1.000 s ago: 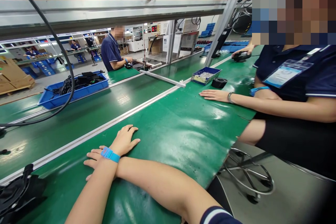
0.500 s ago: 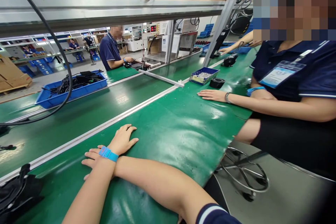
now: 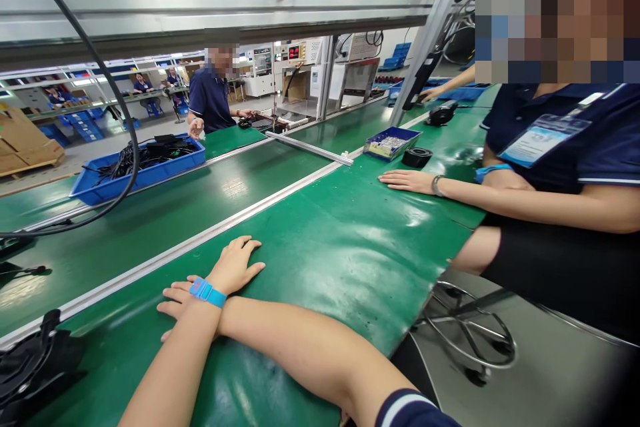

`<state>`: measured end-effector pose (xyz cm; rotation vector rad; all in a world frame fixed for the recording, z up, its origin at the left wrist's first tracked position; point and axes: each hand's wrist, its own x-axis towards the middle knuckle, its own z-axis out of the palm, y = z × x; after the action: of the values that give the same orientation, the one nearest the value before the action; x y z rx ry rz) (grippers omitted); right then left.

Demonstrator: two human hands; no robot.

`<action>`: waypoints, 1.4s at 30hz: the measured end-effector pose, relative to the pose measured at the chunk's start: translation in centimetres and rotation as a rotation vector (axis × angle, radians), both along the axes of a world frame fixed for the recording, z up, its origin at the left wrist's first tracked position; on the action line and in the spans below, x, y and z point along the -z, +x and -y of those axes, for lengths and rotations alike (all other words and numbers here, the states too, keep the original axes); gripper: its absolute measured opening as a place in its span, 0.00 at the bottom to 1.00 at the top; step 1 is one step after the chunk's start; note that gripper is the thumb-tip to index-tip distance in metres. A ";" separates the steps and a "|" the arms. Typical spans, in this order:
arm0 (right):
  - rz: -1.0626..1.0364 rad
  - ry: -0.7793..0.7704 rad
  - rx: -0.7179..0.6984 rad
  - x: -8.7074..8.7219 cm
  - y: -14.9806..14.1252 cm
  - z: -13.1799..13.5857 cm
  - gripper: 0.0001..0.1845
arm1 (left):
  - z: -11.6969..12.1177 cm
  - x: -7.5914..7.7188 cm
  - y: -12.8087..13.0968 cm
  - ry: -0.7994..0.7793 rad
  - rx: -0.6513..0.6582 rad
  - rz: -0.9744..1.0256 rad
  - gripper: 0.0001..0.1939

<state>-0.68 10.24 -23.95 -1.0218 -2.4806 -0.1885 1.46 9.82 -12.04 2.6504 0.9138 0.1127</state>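
My forearms cross over the green mat (image 3: 320,240) on the bench. My left hand (image 3: 234,265), with a blue strap (image 3: 207,291) round its wrist, lies palm down with its fingers spread and holds nothing. Beneath that wrist passes my right arm. Partly covered by the left arm, my right hand (image 3: 175,303) rests on the mat to the left, its visible fingers stretched out and apart. A black device (image 3: 35,367), cut off by the frame edge, sits left of both hands.
A seated person's hand (image 3: 407,180) lies on the mat at the right, near a roll of black tape (image 3: 417,157) and a blue box of small parts (image 3: 391,143). Across the green belt stands a blue tray (image 3: 137,173) of black cables. Overhead runs a shelf (image 3: 215,10).
My hands have stayed in place. A hand of the person across the belt now shows beside the cable tray. The view has shifted very slightly.
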 end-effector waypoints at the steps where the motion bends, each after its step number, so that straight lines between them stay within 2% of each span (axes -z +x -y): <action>1: -0.003 0.003 0.000 0.0 0.1 0.1 0.36 | 0.0 -0.1 0.0 0.000 0.001 0.001 0.27; 13: -0.038 0.019 0.041 -0.3 0.0 0.5 0.35 | -0.1 0.2 -0.1 0.004 0.003 0.011 0.27; 27: 0.008 -0.032 0.008 -0.9 0.4 0.7 0.35 | 0.1 -0.1 0.0 0.001 0.007 0.008 0.27; 36: -0.041 0.032 -0.007 -1.2 0.6 0.8 0.36 | 0.0 0.0 0.0 0.004 0.006 0.010 0.27; 42: -0.191 0.172 0.038 -1.2 0.2 1.2 0.22 | 0.0 0.0 0.0 0.003 0.003 0.005 0.27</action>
<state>-0.49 9.06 -22.77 -0.9683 -2.2326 -0.2960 1.50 9.79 -12.01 2.6530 0.9082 0.1191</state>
